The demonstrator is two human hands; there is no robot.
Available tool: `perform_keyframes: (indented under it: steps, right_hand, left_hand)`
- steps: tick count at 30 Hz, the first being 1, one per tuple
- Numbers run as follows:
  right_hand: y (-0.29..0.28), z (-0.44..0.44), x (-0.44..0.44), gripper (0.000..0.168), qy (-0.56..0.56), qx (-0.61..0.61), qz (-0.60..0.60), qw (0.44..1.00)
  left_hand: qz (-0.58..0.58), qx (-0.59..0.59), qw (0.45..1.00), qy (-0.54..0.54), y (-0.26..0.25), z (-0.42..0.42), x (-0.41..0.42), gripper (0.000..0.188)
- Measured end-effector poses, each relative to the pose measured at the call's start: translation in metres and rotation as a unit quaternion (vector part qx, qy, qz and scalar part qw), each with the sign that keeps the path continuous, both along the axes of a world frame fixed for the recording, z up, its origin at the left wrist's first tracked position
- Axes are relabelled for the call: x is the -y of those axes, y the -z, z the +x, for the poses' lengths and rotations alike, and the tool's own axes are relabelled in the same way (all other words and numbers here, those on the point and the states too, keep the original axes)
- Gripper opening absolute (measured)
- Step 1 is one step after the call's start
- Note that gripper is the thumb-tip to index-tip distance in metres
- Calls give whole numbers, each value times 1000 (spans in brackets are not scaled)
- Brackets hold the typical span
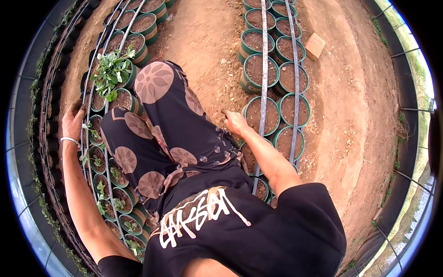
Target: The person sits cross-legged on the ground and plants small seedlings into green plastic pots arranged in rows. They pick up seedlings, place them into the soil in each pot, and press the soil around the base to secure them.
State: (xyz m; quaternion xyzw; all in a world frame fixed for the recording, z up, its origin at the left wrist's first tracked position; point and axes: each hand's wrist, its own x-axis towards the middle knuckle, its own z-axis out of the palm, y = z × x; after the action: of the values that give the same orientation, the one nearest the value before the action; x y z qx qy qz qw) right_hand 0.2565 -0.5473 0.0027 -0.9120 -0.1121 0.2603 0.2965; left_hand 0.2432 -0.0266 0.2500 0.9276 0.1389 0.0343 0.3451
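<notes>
My left hand (73, 124), a white band at its wrist, is beside the outer grey pipe (85, 119) on the left row. Soil darkens its fingertips, and whether they grip anything is unclear. A leafy bunch of green seedlings (110, 73) lies across the pots just ahead of that hand. My right hand (236, 122) hangs over the dirt path by the rim of a green pot (262, 116) filled with soil. Its fingers are partly curled with soil on the tips. Nothing shows in it, though the palm is hidden. Small planted seedlings (98, 161) stand in the pots beside my left forearm.
Soil-filled green pots (258, 71) line the right side, with grey pipes (264, 48) laid over them. A tan block (315, 46) sits on the ground beyond. Black pots (52, 127) form another row at far left. My bent knees (154, 83) occupy the middle.
</notes>
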Motion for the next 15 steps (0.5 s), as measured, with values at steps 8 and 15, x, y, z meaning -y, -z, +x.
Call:
perform_keyframes:
  steps: [8, 15]
  right_hand:
    - [73, -20, -37, 37, 141, -374, 202, 894]
    - [91, -25, -66, 43, 40, -294, 58, 953]
  left_hand:
    - [-11, -69, 995, -71, 10, -31, 37, 41]
    - [46, -105, 987, -110, 52, -60, 9, 40]
